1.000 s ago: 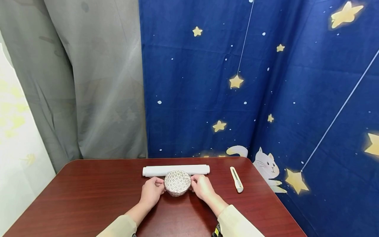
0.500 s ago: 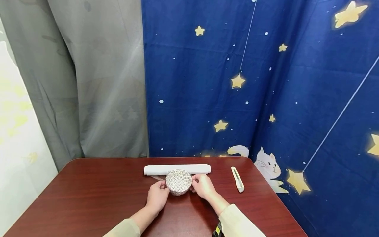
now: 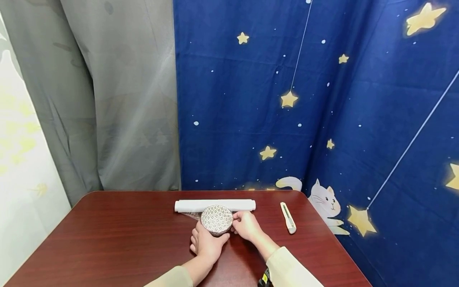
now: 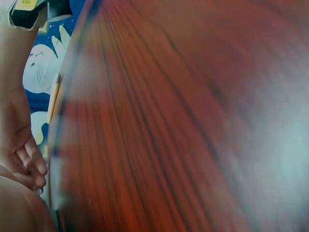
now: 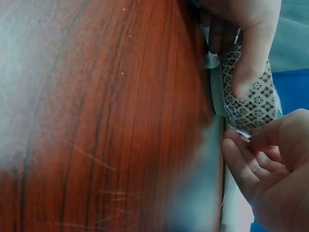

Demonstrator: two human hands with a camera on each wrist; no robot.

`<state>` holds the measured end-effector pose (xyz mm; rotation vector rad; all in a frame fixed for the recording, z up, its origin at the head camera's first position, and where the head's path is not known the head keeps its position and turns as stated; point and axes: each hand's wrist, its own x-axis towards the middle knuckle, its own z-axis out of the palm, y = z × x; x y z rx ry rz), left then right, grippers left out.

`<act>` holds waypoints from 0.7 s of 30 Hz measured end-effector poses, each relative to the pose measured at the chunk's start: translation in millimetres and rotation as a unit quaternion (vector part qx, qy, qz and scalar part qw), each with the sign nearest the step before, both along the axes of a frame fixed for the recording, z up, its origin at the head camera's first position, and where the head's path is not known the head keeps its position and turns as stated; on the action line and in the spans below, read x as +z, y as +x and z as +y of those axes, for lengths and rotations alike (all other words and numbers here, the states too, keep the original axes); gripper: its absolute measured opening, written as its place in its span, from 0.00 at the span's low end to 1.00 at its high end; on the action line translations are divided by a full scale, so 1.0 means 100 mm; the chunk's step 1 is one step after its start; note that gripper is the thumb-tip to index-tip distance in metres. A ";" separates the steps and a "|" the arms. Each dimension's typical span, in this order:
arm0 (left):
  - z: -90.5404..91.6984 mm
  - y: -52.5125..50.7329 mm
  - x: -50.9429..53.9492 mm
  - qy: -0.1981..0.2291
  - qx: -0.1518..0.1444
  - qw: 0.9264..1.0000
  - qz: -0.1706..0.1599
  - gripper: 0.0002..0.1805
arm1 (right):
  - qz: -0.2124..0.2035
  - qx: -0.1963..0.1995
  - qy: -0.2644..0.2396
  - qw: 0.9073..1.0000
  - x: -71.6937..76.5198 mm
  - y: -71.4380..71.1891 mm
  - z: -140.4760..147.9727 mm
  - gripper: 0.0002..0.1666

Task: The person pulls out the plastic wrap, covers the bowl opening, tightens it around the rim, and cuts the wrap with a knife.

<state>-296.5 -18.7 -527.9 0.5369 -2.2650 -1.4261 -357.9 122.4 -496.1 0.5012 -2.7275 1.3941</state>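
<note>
A small patterned bowl (image 3: 216,219) stands on the table, clear plastic wrap clinging to its side in the right wrist view. My left hand (image 3: 209,244) grips the bowl from the left and near side, its thumb (image 5: 248,72) lying against the patterned wall. At the bowl's right edge, my right hand (image 3: 247,226) pinches the wrap (image 5: 241,132) between thumb and fingers. More wrap shows as a crinkled strip between the bowl and the white roll behind it. In the left wrist view only part of my left hand (image 4: 21,205) appears, low at the left edge.
Just behind the bowl lies the white roll (image 3: 215,205), lengthwise across the table. A white utility knife (image 3: 288,218) rests to the right of my right hand on the dark red table (image 3: 118,235). Grey and blue star-printed curtains (image 3: 229,99) hang beyond the far edge.
My left hand has let go of its pinch at the bowl's left rim and come round to grip the near-left side. The right hand stays at the right edge.
</note>
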 end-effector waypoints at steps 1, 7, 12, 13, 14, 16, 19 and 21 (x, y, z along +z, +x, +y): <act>0.03 -0.01 0.00 0.004 0.009 1.000 -0.003 0.64 | -0.002 0.002 -0.001 1.000 0.00 0.00 0.00 0.11; 0.16 -0.08 -0.03 0.020 0.061 0.998 -0.007 0.75 | -0.016 0.008 -0.011 1.000 0.02 -0.02 0.02 0.12; 0.20 -0.14 -0.05 0.023 0.092 0.995 0.000 0.74 | -0.093 0.017 -0.072 0.993 0.06 -0.05 0.04 0.14; 0.20 -0.14 -0.05 0.024 0.095 0.995 0.001 0.73 | -0.109 0.017 -0.080 0.991 0.07 -0.05 0.05 0.14; 0.20 -0.14 -0.05 0.024 0.097 0.995 0.001 0.72 | -0.121 0.018 -0.085 0.989 0.07 -0.05 0.05 0.15; 0.20 -0.14 -0.05 0.026 0.097 0.995 0.002 0.70 | -0.136 0.020 -0.085 0.987 0.08 -0.06 0.06 0.15; 0.20 -0.12 -0.05 0.029 0.095 0.995 0.002 0.67 | -0.139 0.019 -0.069 0.988 0.10 -0.08 0.09 0.14; 0.20 -0.11 -0.04 0.030 0.093 0.995 0.002 0.66 | -0.123 0.004 -0.039 0.992 0.12 -0.12 0.11 0.13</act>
